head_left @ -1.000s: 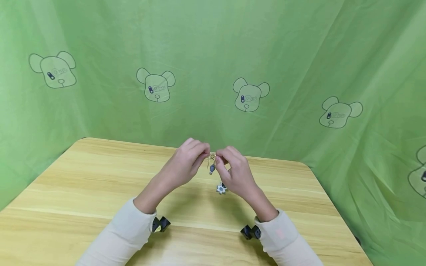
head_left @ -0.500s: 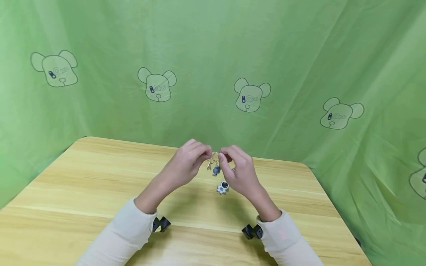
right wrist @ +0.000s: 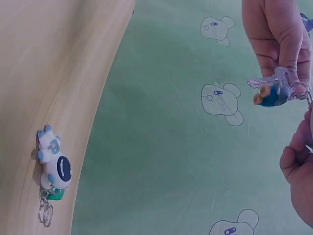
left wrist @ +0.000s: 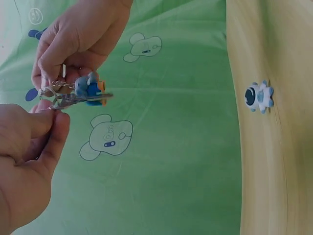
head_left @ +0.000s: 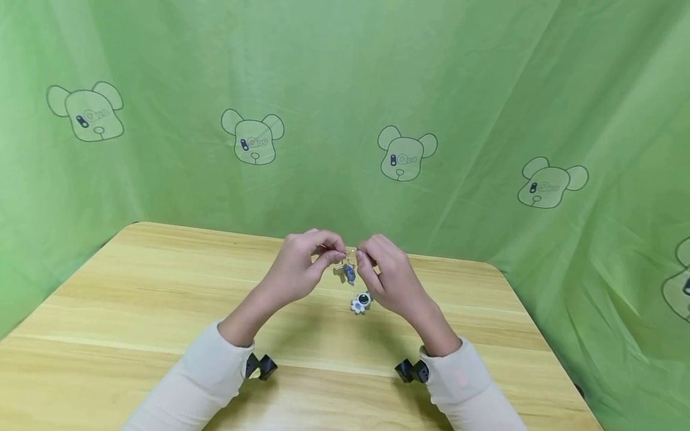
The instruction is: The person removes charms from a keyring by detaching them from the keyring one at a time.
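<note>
Over the table's far part, my left hand pinches keys by their heads between thumb and forefinger. Facing it, my right hand grips the key ring with thumb and forefinger. A blue figurine charm with orange feet dangles from a short chain on this ring, beside the keys. The right wrist view has the key blade sticking out past the charm. Fingertips hide part of the ring. Below the hands lies a white astronaut keychain, touched by neither hand.
The wooden table ends just beyond the hands, at a green curtain printed with bear heads. In the right wrist view, the astronaut's silver split ring lies near the table edge. Black wrist cameras sit under both cuffs.
The keys and blue charm have turned and swung between the hands. My right hand has shifted slightly right, uncovering more of the astronaut keychain. Both hands keep their pinch.
</note>
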`<state>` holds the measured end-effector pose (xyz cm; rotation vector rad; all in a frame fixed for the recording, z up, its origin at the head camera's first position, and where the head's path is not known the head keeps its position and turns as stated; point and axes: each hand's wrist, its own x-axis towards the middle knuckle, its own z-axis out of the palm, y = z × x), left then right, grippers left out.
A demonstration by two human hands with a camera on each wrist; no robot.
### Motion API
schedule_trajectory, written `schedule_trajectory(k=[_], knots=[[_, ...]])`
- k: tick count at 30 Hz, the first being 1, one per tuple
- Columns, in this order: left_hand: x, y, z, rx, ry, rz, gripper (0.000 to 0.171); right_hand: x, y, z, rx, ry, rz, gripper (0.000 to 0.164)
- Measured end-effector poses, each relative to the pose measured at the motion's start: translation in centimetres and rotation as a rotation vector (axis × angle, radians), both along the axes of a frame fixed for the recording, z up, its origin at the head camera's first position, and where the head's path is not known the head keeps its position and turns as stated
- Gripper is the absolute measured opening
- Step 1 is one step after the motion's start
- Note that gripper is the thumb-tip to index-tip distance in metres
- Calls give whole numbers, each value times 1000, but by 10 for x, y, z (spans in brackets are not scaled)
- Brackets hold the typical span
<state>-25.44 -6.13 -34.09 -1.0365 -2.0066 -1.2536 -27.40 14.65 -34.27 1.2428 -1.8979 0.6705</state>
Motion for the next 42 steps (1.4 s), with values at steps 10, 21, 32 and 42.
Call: schedule_trajectory(k=[10,21,32,42], knots=[[3,2,2,69,-6,-77,10,4,-1,3,-22,-29,44,17],[2,4,2,66,99,-5,6,2,1,4,-71,36,-2,15],[3,6,3,-31,289,36,3,2,1,6,-90,79,-15,15],[4,6,3,-107,298,24,6,1,0,5,-94,93,-25,16]])
